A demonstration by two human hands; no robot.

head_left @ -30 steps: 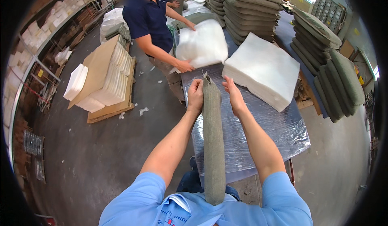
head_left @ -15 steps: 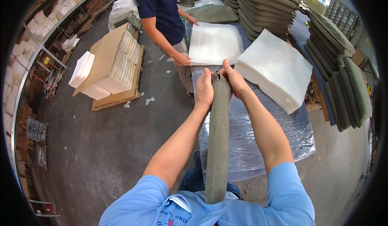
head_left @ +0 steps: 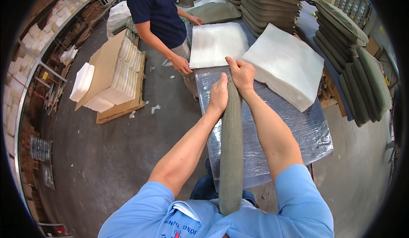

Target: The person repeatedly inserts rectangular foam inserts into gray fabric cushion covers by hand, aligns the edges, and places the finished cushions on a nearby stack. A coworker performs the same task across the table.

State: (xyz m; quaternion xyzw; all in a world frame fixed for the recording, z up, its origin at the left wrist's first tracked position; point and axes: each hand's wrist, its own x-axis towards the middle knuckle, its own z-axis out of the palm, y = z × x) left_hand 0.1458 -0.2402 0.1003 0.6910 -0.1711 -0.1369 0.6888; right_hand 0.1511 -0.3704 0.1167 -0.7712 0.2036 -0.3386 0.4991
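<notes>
A grey-green fabric cushion (head_left: 231, 148) stands on edge between my arms, its near end against my shirt. My left hand (head_left: 219, 95) grips its far end from the left side, thumb up. Curled round the far top corner is my right hand (head_left: 242, 73), its thumb pointing forward; what lies inside the fingers is hidden. Just beyond my hands a white padding sheet (head_left: 218, 44) lies on the plastic-wrapped table (head_left: 277, 125). To the right is a thick stack of white padding sheets (head_left: 286, 63).
A co-worker in a dark shirt (head_left: 155, 16) stands ahead on the left, hands at the white sheet. Tall piles of grey-green cushions (head_left: 270, 8) rise at the back, with more cushions (head_left: 366, 86) at right. A pallet of white padding (head_left: 121, 82) sits on the left floor.
My right hand has curled from resting along the cushion's side to a closed grip at its far corner. The view has shifted slightly, and the cushion remains between my hands.
</notes>
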